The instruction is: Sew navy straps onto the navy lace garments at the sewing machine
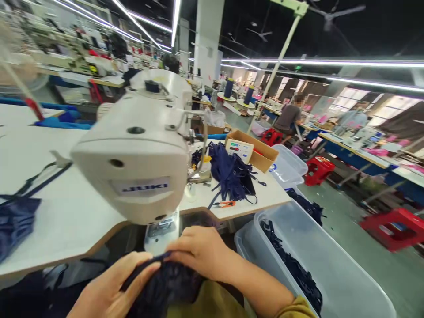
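Both of my hands grip the edge of a dark navy piece of cloth (168,285) low in front of me. My left hand (122,280) pinches the edge between thumb and fingers. Close beside it, my right hand (202,251) is closed on the same edge, its fingertips partly hidden. Just beyond my hands stands a white JUKI sewing machine (145,150), its rounded end facing me. The cloth hangs below the table's front edge, near the machine's lower arm (162,234).
A heap of navy straps (230,170) and orange-handled thread snips (227,204) lie on the white table (265,201). A control box (240,150) stands behind. Plastic bins (338,265) with navy pieces are at right. Another navy piece (20,221) lies at left. Red stools (397,229) and people are farther off.
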Demonstrator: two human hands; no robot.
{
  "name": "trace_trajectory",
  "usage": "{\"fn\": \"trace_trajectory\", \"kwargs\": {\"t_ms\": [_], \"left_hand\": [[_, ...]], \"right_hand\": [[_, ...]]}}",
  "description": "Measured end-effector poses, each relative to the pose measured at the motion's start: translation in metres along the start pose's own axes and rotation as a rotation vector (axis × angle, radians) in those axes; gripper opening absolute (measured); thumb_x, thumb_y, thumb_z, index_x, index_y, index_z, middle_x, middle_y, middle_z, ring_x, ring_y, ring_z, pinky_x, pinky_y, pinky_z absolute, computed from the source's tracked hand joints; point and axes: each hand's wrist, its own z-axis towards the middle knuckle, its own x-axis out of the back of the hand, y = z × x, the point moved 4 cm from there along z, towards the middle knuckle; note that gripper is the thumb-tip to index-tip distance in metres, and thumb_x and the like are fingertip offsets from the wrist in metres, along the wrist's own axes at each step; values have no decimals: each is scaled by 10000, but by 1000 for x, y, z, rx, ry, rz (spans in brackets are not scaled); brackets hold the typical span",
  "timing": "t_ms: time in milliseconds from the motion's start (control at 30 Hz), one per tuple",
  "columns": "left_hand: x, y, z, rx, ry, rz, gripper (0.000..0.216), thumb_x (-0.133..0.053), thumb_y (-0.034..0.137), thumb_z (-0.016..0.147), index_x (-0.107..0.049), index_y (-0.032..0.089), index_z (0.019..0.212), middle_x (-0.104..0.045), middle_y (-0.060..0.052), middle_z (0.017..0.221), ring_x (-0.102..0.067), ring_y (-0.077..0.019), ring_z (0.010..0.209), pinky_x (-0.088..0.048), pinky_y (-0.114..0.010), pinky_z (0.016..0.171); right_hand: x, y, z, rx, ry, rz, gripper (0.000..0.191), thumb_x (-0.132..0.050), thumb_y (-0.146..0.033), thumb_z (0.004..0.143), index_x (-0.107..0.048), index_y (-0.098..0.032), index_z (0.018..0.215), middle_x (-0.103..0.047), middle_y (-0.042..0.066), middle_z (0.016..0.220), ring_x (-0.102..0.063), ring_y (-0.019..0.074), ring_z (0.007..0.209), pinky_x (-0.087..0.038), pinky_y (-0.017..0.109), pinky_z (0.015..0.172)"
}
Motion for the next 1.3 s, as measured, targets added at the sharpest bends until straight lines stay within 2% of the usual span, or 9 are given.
{"fn": "trace_trajectory", "kwargs": {"t_ms": [33, 100, 200, 333, 433, 667, 867, 1133, 1300], "left_hand": [[12, 8, 6, -43, 72, 83, 337, -442, 531, 900, -641, 266, 961, -718, 38, 832, -679, -118, 712, -524, -158, 650], [24, 22, 15, -147, 174, 243, 310, -439, 449, 922, -630, 255, 1071, -712, -7, 975, -658, -173, 916, -496, -271, 873], [22, 28, 20, -269, 196, 277, 311, -425, 251, 936, -569, 258, 1212, -665, -21, 1173, -562, -176, 1148, -326, -357, 1077], [4, 26, 17, -350, 21, 288, 464, -360, 88, 910, -480, 272, 1318, -632, 0, 1257, -536, -107, 1190, -291, -283, 1030], [2, 28, 18, -305, 42, 302, 429, -358, 134, 924, -498, 278, 1302, -639, -15, 1250, -551, -136, 1170, -288, -314, 960], [2, 38, 18, -143, 151, 333, 380, -317, 168, 959, -606, 278, 1180, -690, 7, 1151, -575, -165, 1091, -267, -355, 942], [1, 41, 19, -69, 148, 415, 375, -364, 132, 930, -612, 281, 1168, -689, 32, 1154, -582, -165, 1092, -301, -361, 895], [0, 46, 22, -72, 145, 472, 396, -366, 86, 886, -618, 231, 1155, -687, 27, 1158, -599, -187, 1050, -320, -404, 840], [-1, 46, 22, -74, 157, 475, 391, -385, 81, 867, -627, 223, 1139, -694, 26, 1137, -597, -185, 1039, -327, -396, 835]], "right_hand": [[0, 2, 5, -47, 57, 6, 292, -451, -450, 952, -694, -293, 989, -686, -19, 830, -631, 144, 802, -401, 209, 680], [-5, 9, 14, -165, 147, 60, 237, -516, -429, 925, -693, -273, 903, -672, -8, 787, -619, 162, 770, -389, 230, 663], [-20, 20, 19, -387, 218, 252, 96, -600, -326, 858, -624, -233, 854, -636, -21, 731, -584, 154, 679, -364, 234, 625], [-34, 27, 20, -519, 206, 660, 88, -548, -273, 827, -497, -207, 853, -461, -86, 546, -423, 102, 500, -325, 210, 536], [-34, 32, 24, -558, 193, 806, 77, -507, -265, 825, -468, -201, 844, -375, -109, 504, -340, 87, 455, -285, 196, 478], [-21, 42, 40, -393, 218, 574, 57, -466, -237, 856, -475, -194, 891, -392, -105, 521, -367, 91, 460, -275, 210, 487], [-14, 42, 45, -431, 198, 250, 65, -465, -219, 836, -517, -201, 870, -493, -58, 587, -414, 127, 529, -244, 241, 521], [-17, 45, 49, -412, 182, 209, 103, -458, -192, 831, -541, -212, 890, -605, -11, 656, -585, 192, 726, -347, 253, 616], [-19, 47, 48, -410, 172, 217, 81, -458, -215, 850, -536, -209, 870, -644, 16, 681, -623, 221, 818, -385, 270, 675]]}}
